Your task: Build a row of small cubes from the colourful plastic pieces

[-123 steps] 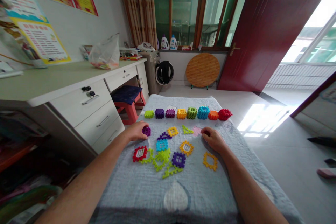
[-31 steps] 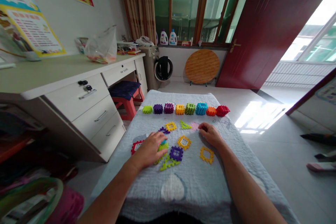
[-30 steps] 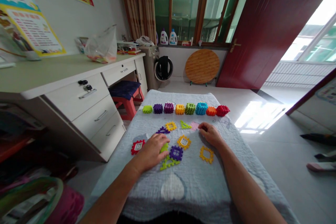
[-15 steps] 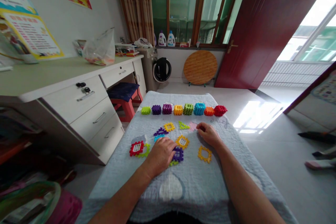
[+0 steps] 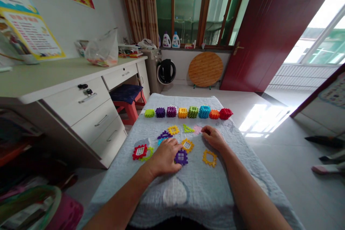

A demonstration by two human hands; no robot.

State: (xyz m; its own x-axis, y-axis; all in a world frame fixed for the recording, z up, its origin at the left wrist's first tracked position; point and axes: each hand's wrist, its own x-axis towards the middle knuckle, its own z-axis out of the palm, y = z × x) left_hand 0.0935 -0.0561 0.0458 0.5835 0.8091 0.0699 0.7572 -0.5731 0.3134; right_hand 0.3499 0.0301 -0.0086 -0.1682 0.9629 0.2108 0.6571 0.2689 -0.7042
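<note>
My left hand is over a purple square piece, thumb and fingers apart around its left side; what lies under the palm is hidden. Just beyond is a yellow piece with a window grid. My right hand rests on the cloth with curled fingers, beside a pink patch and near a green triangle; its fingertips show nothing clear. A yellow frame lies nearer me. At left, a red piece overlaps a green one. A purple triangle and small yellow frame lie beyond my left hand.
Stacks of coloured pieces, including blue and red, form a row across the far part of the cloth-covered table. A desk and a red stool stand left.
My left hand has shifted slightly, its thumb now spread toward me. The purple square has moved a little left, and the green piece beneath it no longer shows. My right hand stays put.
</note>
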